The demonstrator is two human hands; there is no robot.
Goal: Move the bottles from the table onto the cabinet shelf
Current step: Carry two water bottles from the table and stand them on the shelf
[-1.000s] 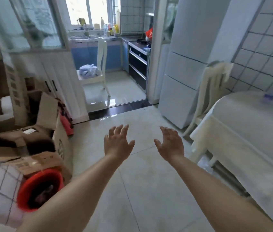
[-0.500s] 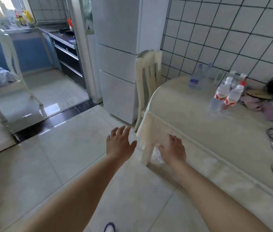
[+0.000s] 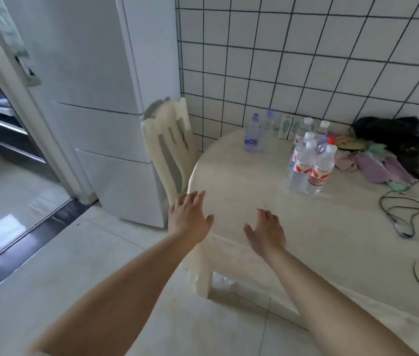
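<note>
Bottles [image 3: 308,163], clustered touching near the table [image 3: 242,191] back edge, unheld; left hand [image 3: 189,219] and right hand [image 3: 266,233] spread empty; neighbours likely toppled if one is grabbed carelessly.

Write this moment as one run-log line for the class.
left hand: open, empty | right hand: open, above round cream table | clear plastic red-labelled bottles: upright, untouched | step: reaching

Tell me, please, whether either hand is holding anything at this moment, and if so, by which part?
Nothing is held. The left hand and right hand are both open above the table, short of the bottles.
</note>
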